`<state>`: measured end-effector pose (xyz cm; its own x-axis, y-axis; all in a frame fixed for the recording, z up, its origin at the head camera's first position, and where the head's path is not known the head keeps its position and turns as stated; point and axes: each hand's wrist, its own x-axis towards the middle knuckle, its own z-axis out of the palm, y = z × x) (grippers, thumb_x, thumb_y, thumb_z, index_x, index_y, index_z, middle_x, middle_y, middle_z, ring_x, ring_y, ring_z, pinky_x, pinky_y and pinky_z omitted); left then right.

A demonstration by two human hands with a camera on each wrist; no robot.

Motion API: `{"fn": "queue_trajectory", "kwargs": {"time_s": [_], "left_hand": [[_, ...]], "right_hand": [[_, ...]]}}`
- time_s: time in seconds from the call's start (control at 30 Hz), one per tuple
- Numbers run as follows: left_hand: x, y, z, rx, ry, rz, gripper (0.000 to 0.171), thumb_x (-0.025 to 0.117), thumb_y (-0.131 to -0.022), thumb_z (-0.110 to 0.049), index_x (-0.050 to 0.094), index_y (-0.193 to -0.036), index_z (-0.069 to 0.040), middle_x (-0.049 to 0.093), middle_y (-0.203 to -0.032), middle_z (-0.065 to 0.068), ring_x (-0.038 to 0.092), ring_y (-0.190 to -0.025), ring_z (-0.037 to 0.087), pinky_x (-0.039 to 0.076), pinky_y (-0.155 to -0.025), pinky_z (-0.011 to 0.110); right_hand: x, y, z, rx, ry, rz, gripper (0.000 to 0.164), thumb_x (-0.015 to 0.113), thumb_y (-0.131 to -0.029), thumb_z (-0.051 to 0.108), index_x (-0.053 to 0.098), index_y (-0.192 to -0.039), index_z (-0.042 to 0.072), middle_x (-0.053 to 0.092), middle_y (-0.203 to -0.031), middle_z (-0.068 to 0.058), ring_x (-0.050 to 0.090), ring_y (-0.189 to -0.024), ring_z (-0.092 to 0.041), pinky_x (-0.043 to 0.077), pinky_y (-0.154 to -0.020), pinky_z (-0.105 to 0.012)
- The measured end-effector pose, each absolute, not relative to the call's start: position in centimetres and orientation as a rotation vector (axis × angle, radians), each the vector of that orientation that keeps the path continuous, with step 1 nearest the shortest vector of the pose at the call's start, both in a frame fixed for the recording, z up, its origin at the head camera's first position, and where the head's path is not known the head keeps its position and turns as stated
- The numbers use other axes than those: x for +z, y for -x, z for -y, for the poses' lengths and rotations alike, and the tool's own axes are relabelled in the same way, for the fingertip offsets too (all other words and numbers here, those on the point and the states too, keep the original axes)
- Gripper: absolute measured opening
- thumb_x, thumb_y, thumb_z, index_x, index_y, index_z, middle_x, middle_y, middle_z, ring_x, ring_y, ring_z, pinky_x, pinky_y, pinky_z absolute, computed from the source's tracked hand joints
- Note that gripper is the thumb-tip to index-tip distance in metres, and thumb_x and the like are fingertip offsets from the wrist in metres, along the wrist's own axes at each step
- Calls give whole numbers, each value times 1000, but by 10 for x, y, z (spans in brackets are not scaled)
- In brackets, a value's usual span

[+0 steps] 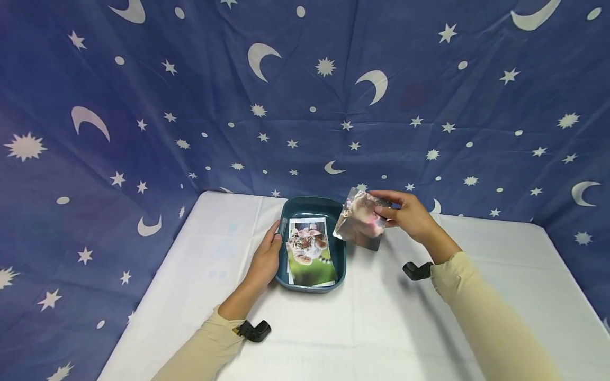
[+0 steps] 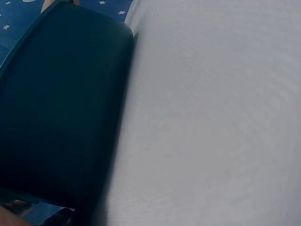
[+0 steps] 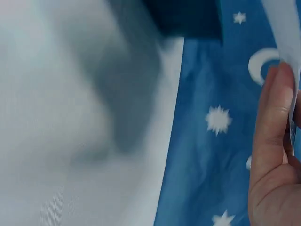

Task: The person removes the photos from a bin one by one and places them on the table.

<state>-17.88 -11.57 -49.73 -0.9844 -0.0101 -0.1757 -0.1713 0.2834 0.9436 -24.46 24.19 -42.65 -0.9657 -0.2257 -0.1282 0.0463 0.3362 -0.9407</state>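
A dark teal plastic tub [image 1: 312, 289] stands on the white-covered table. My left hand [image 1: 266, 256] grips its left wall, thumb at the rim. Inside the tub lies a glossy picture of a tiger cub [image 1: 307, 259], over other paper with a white border. To the right of the tub, my right hand [image 1: 409, 216] pinches a glossy photo print [image 1: 363, 219] at its upper right corner, thumb on the front. The print is raised and tilted, its left edge overlapping the tub's right rim in the head view. In the right wrist view the print [image 3: 286, 33] appears nearly edge-on.
The table wears a white cloth [image 1: 305, 338]. Behind and to the left hangs a blue curtain [image 1: 295, 90] with white moons and stars, meeting the table's back edge just past the tub. Black wrist cameras sit on the left wrist [image 1: 254, 331] and right wrist [image 1: 417, 271].
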Motion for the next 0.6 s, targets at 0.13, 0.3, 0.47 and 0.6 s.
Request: {"fn": "queue_trajectory", "kwargs": {"time_s": [0.13,0.3,0.47,0.6], "left_hand": [[-495,180,116,1800,169,-2397,49,36,-112,-36,32,-161,-34,33,-166,6,25,-155,36,21,-125,59],[-494,182,116,1807,168,-2397,49,36,-112,-36,32,-161,-34,35,-166,6,25,-155,35,20,-125,58],[-496,181,117,1800,179,-2396,49,36,-112,-36,32,-161,-34,37,-165,6,26,-155,35,21,-125,58],[-496,180,115,1809,173,-2378,49,36,-112,-36,32,-161,-34,36,-165,6,26,-155,34,21,-125,58]], "right_hand": [[-432,252,-264,-1690,133,-2382,50,71,-98,17,57,-146,12,57,-120,-4,63,-86,-9,61,-76,-30],[-449,262,-279,-1639,106,-2436,46,72,-96,15,58,-140,8,57,-114,-9,64,-80,-9,60,-69,-30],[-469,268,-277,-1538,114,-2466,41,74,-95,13,63,-134,8,59,-124,-19,65,-73,-12,60,-67,-35],[-480,269,-277,-1487,131,-2470,40,74,-95,13,65,-133,9,57,-124,-20,66,-73,-13,60,-65,-36]]}}
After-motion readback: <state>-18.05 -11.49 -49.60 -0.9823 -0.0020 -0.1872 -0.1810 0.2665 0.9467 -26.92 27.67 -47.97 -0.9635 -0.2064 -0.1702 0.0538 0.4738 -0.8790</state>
